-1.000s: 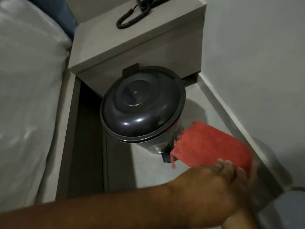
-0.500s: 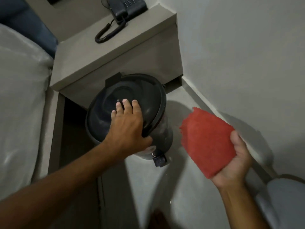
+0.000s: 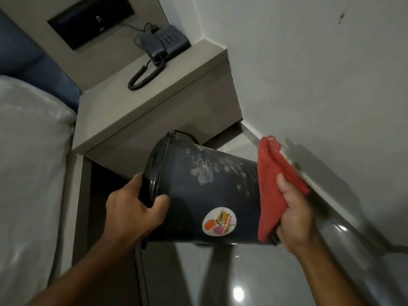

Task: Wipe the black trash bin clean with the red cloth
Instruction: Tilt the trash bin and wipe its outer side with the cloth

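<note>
**A:** Where does the wiping stand, from your head camera?

**B:** Barely begun, I'd judge. Your left hand is clamped on the lid end of the black trash bin, thumb on the wall, fingers round the rim. The bin is tipped on its side and held up off the floor. Your right hand grips the red cloth and presses it over the bin's base end. Pale smears show across the upper wall, so that side is left to do, and around the round sticker too.

**A:** And what's around you?

**B:** The bedside shelf with its telephone sits just behind the bin, the mattress to your left, the wall close on your right. It's a tight corner; turning the bin could knock the shelf edge.
</note>
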`<action>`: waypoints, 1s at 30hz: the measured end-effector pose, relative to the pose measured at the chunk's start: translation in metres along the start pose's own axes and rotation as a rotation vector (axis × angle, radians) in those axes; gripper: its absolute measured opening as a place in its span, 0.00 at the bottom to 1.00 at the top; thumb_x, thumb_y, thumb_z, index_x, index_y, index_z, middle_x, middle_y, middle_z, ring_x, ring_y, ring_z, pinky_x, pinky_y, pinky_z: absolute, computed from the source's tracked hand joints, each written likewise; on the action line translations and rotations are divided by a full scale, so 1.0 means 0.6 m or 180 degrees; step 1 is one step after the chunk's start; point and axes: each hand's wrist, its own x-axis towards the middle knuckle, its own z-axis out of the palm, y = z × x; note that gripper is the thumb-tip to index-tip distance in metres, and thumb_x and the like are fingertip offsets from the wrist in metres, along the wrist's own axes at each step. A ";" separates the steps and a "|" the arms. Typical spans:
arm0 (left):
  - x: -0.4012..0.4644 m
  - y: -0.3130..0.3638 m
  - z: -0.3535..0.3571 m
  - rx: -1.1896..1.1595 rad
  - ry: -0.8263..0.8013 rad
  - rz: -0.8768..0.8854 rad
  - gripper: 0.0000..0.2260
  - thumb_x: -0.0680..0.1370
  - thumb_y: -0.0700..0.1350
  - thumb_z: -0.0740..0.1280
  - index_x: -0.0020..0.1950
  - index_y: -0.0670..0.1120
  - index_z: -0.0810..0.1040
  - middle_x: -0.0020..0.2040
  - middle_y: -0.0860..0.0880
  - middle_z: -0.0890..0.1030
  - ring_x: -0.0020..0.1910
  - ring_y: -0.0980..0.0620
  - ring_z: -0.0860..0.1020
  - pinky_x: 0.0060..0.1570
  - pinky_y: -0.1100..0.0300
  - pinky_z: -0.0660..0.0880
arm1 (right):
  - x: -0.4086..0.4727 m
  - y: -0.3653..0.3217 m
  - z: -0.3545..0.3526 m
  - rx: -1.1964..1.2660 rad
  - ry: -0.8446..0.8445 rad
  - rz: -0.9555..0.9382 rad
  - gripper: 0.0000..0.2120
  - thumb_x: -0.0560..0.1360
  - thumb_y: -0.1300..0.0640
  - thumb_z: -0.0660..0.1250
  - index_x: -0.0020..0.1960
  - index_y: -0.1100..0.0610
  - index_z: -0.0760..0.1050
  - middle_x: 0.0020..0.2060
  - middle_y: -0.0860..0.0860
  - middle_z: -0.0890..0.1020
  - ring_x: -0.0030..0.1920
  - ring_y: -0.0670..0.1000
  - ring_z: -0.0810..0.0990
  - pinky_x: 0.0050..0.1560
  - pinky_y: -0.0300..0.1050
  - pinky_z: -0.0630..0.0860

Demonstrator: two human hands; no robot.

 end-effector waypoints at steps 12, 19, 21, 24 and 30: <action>0.005 0.044 -0.001 0.0890 -0.0312 0.0371 0.14 0.69 0.42 0.71 0.51 0.39 0.75 0.35 0.49 0.79 0.25 0.52 0.76 0.24 0.62 0.73 | 0.061 0.048 0.212 -0.4267 -0.0766 -0.1767 0.35 0.79 0.33 0.43 0.83 0.44 0.48 0.84 0.50 0.52 0.83 0.59 0.50 0.80 0.66 0.45; 0.002 0.022 -0.014 0.0824 -0.0533 0.0056 0.23 0.70 0.41 0.72 0.63 0.38 0.72 0.36 0.59 0.73 0.26 0.60 0.74 0.22 0.75 0.65 | 0.050 0.088 0.081 -0.4656 -0.0234 -0.1705 0.33 0.82 0.33 0.44 0.81 0.48 0.60 0.81 0.55 0.65 0.79 0.62 0.63 0.78 0.66 0.56; -0.001 0.019 -0.016 0.0775 -0.0570 0.0002 0.22 0.70 0.40 0.73 0.61 0.38 0.73 0.35 0.59 0.73 0.24 0.61 0.72 0.19 0.75 0.63 | 0.050 0.082 0.023 -0.4627 0.0158 -0.1339 0.32 0.81 0.35 0.48 0.80 0.49 0.63 0.79 0.55 0.67 0.79 0.62 0.64 0.77 0.66 0.57; -0.001 0.020 -0.007 0.0951 -0.0575 0.0290 0.27 0.68 0.39 0.74 0.65 0.34 0.71 0.38 0.48 0.81 0.24 0.61 0.67 0.28 0.77 0.61 | 0.062 0.067 -0.022 -0.4458 0.0706 -0.0579 0.36 0.79 0.32 0.44 0.81 0.48 0.59 0.81 0.53 0.65 0.81 0.58 0.59 0.79 0.62 0.51; -0.003 0.042 -0.013 0.1101 -0.0782 0.0476 0.32 0.67 0.39 0.75 0.68 0.31 0.69 0.54 0.32 0.82 0.33 0.49 0.82 0.35 0.71 0.70 | 0.115 0.024 0.086 -0.4232 0.0723 -0.0204 0.36 0.80 0.33 0.37 0.74 0.47 0.71 0.73 0.53 0.74 0.73 0.55 0.69 0.76 0.58 0.56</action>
